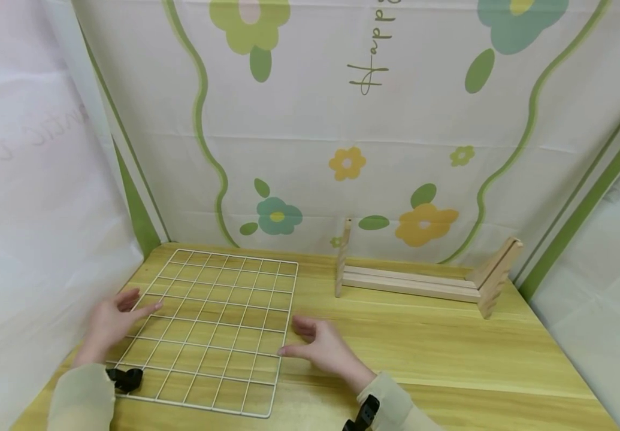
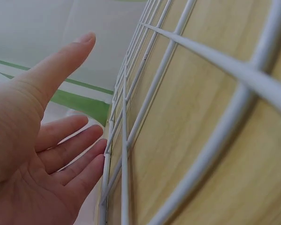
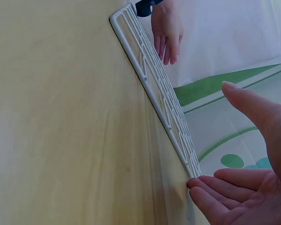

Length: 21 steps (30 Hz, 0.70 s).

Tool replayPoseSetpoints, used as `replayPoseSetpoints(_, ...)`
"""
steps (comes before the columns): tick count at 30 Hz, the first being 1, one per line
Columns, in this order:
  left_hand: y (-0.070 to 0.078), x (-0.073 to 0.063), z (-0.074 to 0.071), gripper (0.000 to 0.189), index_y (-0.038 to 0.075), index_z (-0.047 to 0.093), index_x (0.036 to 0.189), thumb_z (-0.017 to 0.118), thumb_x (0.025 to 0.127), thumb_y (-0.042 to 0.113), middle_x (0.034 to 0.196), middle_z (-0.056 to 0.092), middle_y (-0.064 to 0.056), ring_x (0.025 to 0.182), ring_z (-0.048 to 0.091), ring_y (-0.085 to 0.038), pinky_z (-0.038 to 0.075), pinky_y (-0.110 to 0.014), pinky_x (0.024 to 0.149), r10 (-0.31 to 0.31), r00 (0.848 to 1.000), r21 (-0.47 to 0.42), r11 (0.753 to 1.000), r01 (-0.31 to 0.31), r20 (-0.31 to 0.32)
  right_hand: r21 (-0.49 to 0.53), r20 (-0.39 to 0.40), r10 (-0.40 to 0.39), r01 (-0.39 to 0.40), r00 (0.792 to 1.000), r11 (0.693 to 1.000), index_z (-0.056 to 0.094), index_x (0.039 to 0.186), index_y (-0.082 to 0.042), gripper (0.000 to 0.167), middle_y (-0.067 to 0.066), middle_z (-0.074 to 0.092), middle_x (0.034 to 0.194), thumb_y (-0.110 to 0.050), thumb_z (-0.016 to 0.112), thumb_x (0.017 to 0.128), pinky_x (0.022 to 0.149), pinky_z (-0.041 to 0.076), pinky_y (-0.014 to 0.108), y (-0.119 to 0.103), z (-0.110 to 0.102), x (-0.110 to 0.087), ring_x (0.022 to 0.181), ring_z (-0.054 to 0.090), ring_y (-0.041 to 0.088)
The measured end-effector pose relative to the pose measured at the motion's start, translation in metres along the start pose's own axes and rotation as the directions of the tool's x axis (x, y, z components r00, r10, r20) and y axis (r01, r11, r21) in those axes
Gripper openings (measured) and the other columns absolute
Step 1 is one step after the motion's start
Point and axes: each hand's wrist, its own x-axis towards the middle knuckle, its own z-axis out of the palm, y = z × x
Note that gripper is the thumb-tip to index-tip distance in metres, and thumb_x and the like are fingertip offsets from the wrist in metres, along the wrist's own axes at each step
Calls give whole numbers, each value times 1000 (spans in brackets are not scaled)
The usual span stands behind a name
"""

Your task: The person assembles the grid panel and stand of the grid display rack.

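A white wire grid panel (image 1: 212, 323) lies flat on the wooden table, left of centre in the head view. At its left edge is my left hand (image 1: 112, 320), thumb held over the wires and fingers spread outside the rim. The left wrist view shows that hand's fingers (image 2: 79, 159) straight, by the panel's side wires (image 2: 126, 140). My right hand (image 1: 323, 347) is beside the right edge, thumb pointing over the rim. In the right wrist view its fingertips (image 3: 199, 183) are at the panel's edge, with the thumb raised. Neither hand curls round the wire.
A wooden rack (image 1: 412, 284) with two upright ends and a slatted base stands at the back right of the table (image 1: 450, 353). White cloth with printed flowers (image 1: 347, 120) hangs behind, and white cloth (image 1: 35, 179) closes off the left side.
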Motion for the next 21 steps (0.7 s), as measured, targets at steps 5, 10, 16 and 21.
replayPoseSetpoints(5,-1,1,-2,93,-20,31,147,74,94,44,146,37,-41,130,40,-59,38,-65,105,5,1000,31,1000,-5,20,23,18,17,-17,1000,1000,51,144,7,78,20,57,141,-30,86,85,104,48,44,-1,3,0,124,60,33)
replayPoseSetpoints(10,-1,1,-3,93,-21,30,147,75,94,42,146,36,-41,131,39,-59,37,-65,106,-1,999,38,999,0,33,40,24,29,-30,999,999,50,143,8,77,22,58,140,-28,86,85,103,50,45,-2,5,1,121,61,34)
replayPoseSetpoints(16,-2,1,-3,93,-22,30,146,75,94,42,143,39,-42,129,42,-59,38,-64,105,-21,1000,39,999,20,18,81,30,67,-69,997,994,50,143,9,77,22,57,140,-25,86,85,102,50,47,-5,5,2,121,61,35)
replayPoseSetpoints(21,-1,2,-4,93,-21,33,145,74,94,45,143,41,-40,128,44,-58,39,-64,104,-36,999,44,998,35,15,90,29,79,-81,996,993,50,143,10,76,23,58,139,-24,86,85,101,51,46,-6,5,3,120,62,34)
